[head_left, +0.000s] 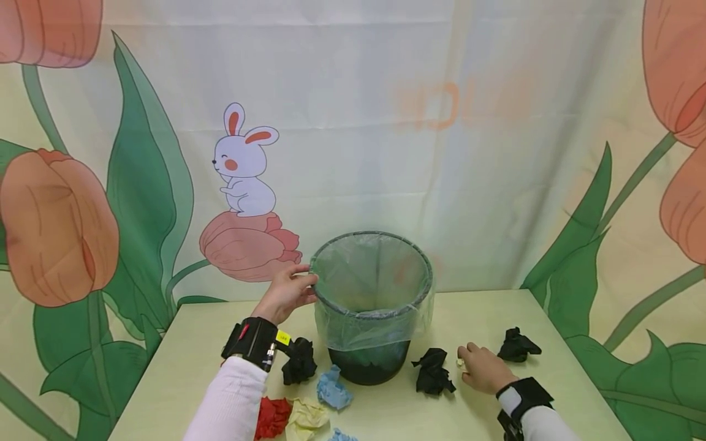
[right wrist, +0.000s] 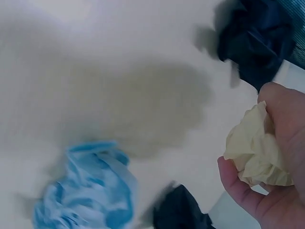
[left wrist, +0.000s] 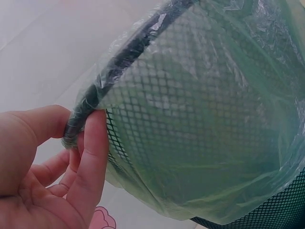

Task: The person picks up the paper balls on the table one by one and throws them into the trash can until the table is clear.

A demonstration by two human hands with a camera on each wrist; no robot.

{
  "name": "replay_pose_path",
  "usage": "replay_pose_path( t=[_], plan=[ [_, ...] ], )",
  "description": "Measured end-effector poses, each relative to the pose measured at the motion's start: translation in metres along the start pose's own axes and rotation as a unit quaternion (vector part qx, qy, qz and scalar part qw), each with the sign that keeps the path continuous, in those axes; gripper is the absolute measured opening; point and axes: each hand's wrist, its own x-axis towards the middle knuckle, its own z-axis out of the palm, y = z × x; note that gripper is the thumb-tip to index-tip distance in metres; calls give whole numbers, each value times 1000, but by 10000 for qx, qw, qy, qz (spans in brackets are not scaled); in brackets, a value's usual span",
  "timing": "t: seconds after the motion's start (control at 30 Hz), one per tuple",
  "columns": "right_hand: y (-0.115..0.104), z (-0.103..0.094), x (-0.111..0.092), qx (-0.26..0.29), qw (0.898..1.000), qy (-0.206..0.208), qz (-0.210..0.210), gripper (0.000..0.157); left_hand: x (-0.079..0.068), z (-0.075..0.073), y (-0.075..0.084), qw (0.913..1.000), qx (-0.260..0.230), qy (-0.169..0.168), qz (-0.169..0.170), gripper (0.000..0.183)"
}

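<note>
A mesh wastebasket (head_left: 371,366) lined with a thin translucent green bag (head_left: 358,334) stands upright at the back of the table. On its left side my left hand (head_left: 287,293) pinches the bag-covered rim (left wrist: 119,67) between thumb and fingers. My right hand (head_left: 484,369) holds a crumpled pale yellow paper ball (right wrist: 257,148) low over the table, right of the basket. In the head view that ball is mostly hidden by the fingers. Crumpled black paper lies on either side of this hand, one piece (head_left: 433,372) to its left and another (head_left: 517,345) to its right.
Left of the basket's base lies another black paper ball (head_left: 299,361), with a blue one (head_left: 333,388) in front. Red paper (head_left: 273,418), yellow paper (head_left: 306,419) and more blue paper (head_left: 342,436) are at the table's front. A printed curtain (head_left: 353,122) hangs behind the table (head_left: 204,331).
</note>
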Motion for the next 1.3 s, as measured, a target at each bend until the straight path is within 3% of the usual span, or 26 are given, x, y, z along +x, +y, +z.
replay_pose_path(
  t=[0.57, 0.83, 1.3],
  plan=[
    [10, -52, 27, -340, 9985, 142, -406, 21, -1, 3, 1, 10000, -22, 11, -30, 53],
    [9, -76, 43, -275, 9986, 16, -452, 23, -1, 2, 0, 10000, -21, 21, -13, 54],
    [-4, -121, 62, -313, 9950, 480, -813, 19, -1, 1, 1, 10000, -47, 28, 8, 54]
  ],
)
